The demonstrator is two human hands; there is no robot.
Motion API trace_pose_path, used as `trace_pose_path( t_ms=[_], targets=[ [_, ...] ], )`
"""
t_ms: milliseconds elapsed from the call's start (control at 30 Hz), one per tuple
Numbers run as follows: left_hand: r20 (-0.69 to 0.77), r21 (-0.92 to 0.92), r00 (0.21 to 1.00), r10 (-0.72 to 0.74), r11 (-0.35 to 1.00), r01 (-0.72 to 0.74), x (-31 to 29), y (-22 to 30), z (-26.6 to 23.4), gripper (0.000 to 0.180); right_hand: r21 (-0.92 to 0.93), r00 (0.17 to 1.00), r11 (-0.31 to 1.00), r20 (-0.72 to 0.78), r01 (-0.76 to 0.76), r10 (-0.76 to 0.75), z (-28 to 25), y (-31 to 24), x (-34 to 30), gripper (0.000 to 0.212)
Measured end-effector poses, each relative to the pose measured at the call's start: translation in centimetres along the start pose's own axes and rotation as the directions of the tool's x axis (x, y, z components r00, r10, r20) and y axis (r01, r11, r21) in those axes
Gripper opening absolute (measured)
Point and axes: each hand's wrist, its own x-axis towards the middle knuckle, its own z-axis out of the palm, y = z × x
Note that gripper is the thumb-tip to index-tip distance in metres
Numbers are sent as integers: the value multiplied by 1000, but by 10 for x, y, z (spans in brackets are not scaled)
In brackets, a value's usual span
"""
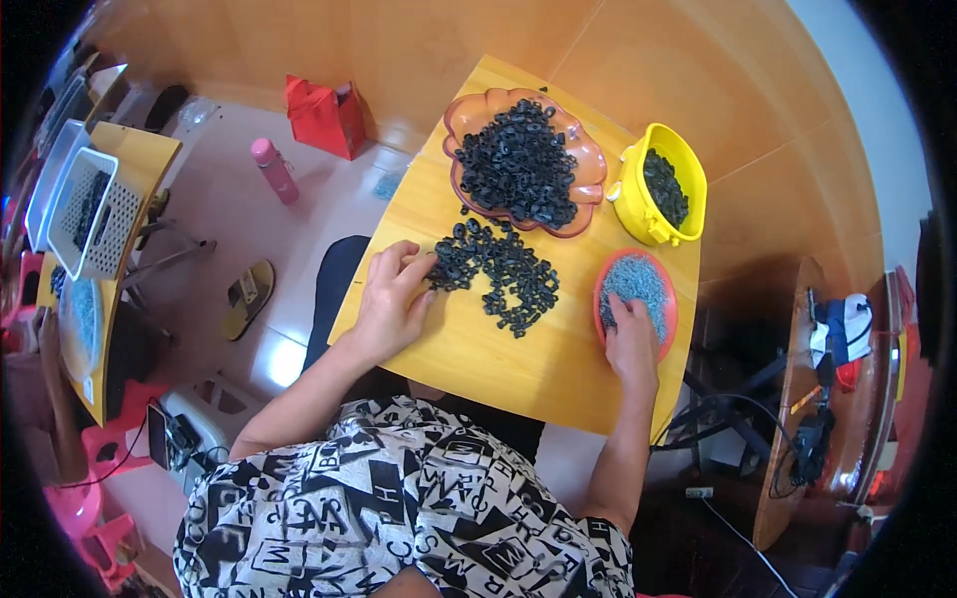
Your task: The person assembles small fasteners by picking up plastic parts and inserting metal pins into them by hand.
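Note:
My left hand (392,307) rests at the left side of the table, its fingers curled and thumb drawn in toward the index finger. Its fingertips are at the edge of a loose spread of small black parts (518,284); whatever lies between them is too small to name. At the right, my right hand (631,344) reaches into a round red bowl (671,324). Its fingertips are pressed together among many tiny blue-grey pieces (638,279), and what they pinch is hidden.
On the wooden table (478,379), a leaf-shaped amber tray (588,159) heaped with black parts stands at the back. A yellow bucket (638,214) holding more black parts is at the back right. A pink bottle (275,171) and red bag (329,120) stand on the floor. Someone sits far left.

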Motion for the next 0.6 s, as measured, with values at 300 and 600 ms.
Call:
trace_pose_path(
  t_ms=[300,600],
  targets=[
    [109,84,994,28,996,-37,4,-6,22,47,99,973,993,-229,58,-34,21,6,9,23],
    [26,139,949,314,939,-315,10,17,43,41,587,944,809,-261,-11,202,8,11,3,19]
  ],
)
